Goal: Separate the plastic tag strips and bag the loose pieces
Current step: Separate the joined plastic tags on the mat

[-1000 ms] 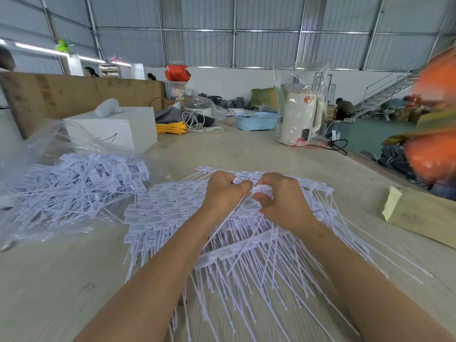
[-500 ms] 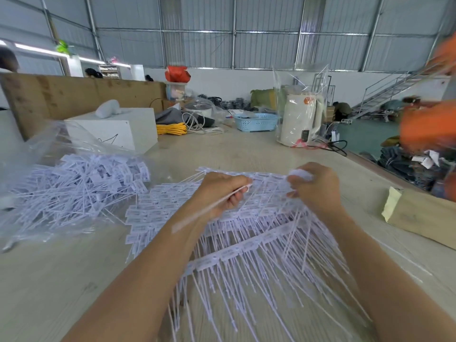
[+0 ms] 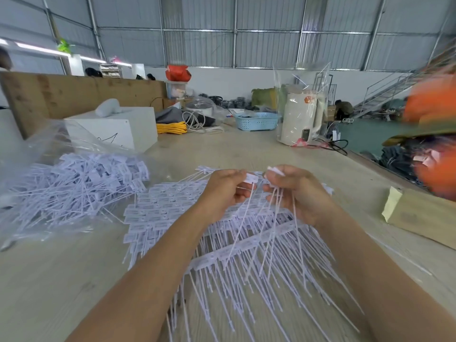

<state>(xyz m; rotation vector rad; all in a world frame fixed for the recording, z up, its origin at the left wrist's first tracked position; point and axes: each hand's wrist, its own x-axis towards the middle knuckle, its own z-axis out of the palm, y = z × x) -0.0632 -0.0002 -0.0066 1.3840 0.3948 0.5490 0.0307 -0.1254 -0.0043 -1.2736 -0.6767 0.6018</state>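
wooden table point(image 3: 74, 280): two hands, left hand point(image 3: 222, 191) and right hand point(image 3: 296, 193), each pinching tags.

Wooden table point(image 3: 246, 149) bears tag strips point(image 3: 172, 213), bag point(image 3: 49, 169).

No text, brand or number can be read anywhere. The white plastic tags point(image 3: 158, 213) on the surface carry small print, but it is too blurred to make out. The white box point(image 3: 116, 129) bears a thin black scrawl, not legible letters. An orange mark on the white kettle point(image 3: 302, 119) shows no readable wording.
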